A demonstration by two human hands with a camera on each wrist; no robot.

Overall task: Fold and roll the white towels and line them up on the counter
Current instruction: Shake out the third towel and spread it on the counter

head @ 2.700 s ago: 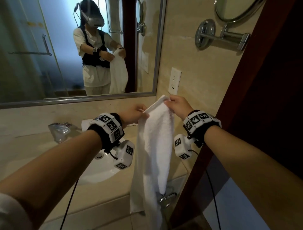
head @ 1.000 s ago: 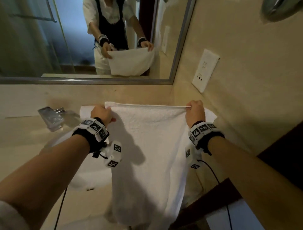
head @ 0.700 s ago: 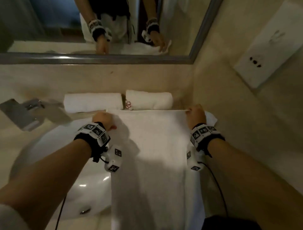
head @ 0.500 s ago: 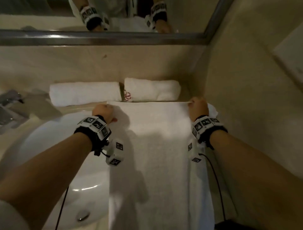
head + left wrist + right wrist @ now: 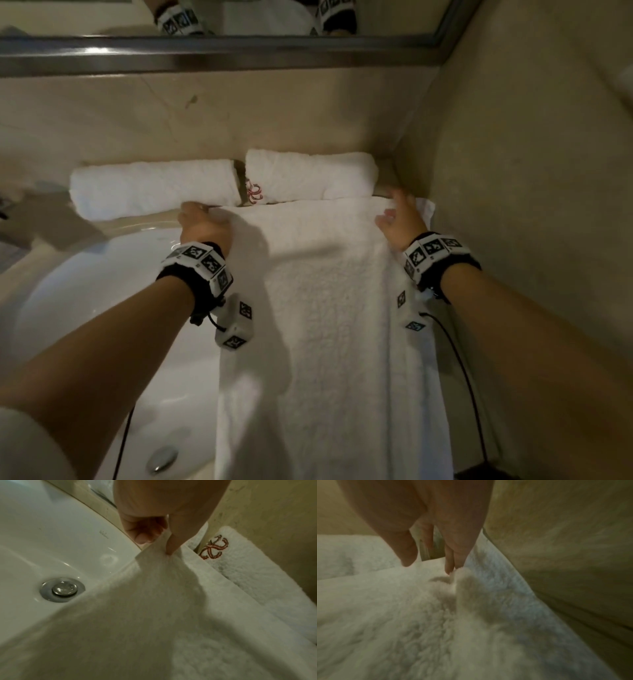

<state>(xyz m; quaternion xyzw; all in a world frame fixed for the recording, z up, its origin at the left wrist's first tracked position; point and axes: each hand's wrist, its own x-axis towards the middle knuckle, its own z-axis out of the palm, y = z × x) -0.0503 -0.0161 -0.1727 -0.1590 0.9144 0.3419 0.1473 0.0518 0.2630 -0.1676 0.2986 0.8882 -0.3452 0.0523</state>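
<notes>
A folded white towel [image 5: 325, 308] lies flat on the counter, its left edge hanging over the sink. My left hand [image 5: 198, 210] pinches its far left corner between thumb and finger, as the left wrist view shows [image 5: 156, 540]. At the far right corner my right hand [image 5: 394, 209] has its fingers straight and spread. Only its fingertips [image 5: 449, 566] touch the towel [image 5: 402, 615]. Two rolled white towels [image 5: 154, 186] [image 5: 308, 174] lie end to end against the back wall, just beyond the flat one. The right roll carries a red emblem [image 5: 214, 549].
The white sink [image 5: 102, 291] with its metal drain [image 5: 62, 589] lies to the left, partly under the towel. A beige wall [image 5: 513, 171] stands close on the right, and a mirror frame [image 5: 205, 54] runs along the back above the rolls.
The towel, held up by both top corners, has been lowered flat onto the counter. My right hand has let go of its corner and spread its fingers; my left hand still pinches its corner.
</notes>
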